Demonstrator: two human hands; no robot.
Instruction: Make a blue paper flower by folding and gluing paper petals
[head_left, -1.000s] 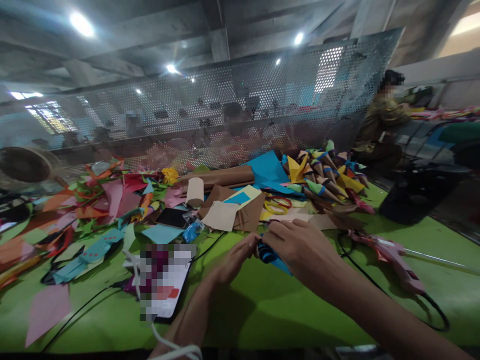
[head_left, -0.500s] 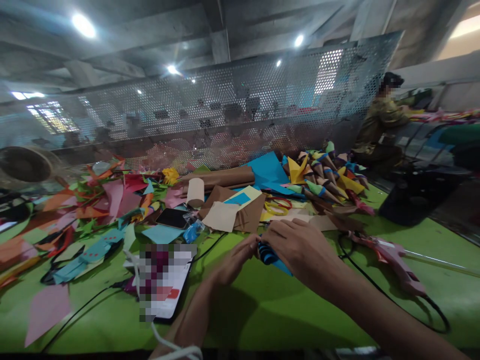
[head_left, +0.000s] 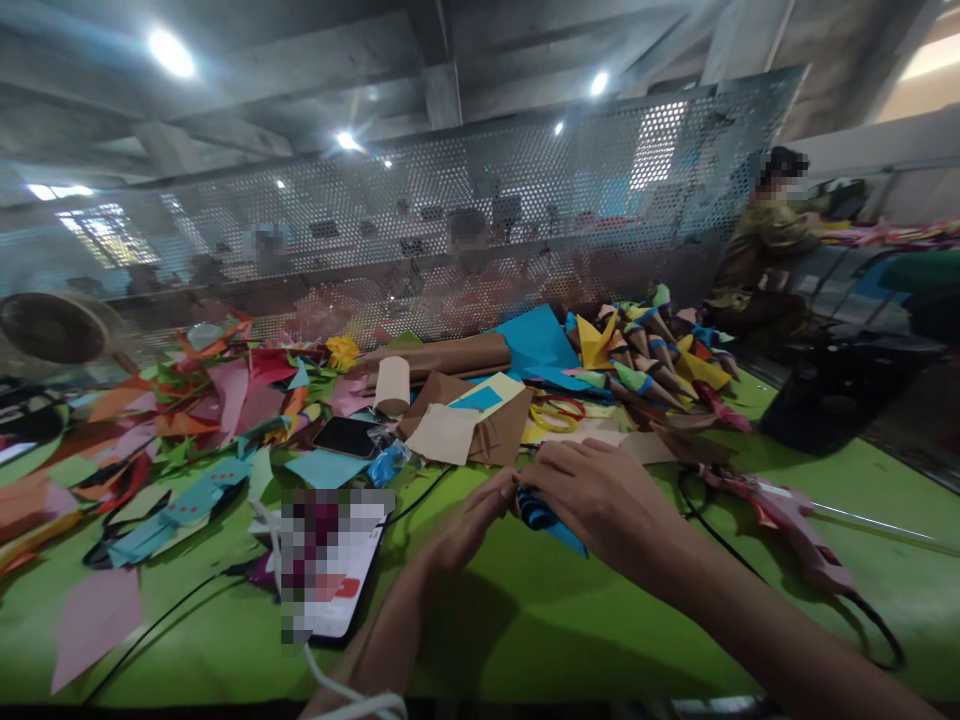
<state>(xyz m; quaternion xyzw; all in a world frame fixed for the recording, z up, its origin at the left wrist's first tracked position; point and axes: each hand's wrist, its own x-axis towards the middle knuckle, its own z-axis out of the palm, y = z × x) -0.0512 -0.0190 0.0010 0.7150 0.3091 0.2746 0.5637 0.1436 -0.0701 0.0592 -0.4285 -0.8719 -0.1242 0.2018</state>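
A curled strip of blue paper [head_left: 541,515] is held above the green table, with dark rolled or pleated layers at its left end. My right hand [head_left: 592,500] wraps over the paper from above and behind, its fingers bent round it. At the left end my left hand [head_left: 476,520] reaches in with fingers together, and its fingertips press on the paper's edge. Its thumb side is partly hidden. Just beyond my hands lie yellow-handled scissors [head_left: 555,412] and cream and brown paper pieces [head_left: 442,432].
A pink glue gun [head_left: 799,530] with a cord lies at the right. To the left are a tablet [head_left: 352,585], a phone [head_left: 345,436] and a heap of coloured paper [head_left: 225,395]. Paper cones [head_left: 649,345] are piled behind. A perforated metal screen [head_left: 450,220] closes the back; a person [head_left: 765,240] sits beyond.
Both hands stay almost in the same place on the blue paper. The paper's lower tip has shifted very slightly down and right.
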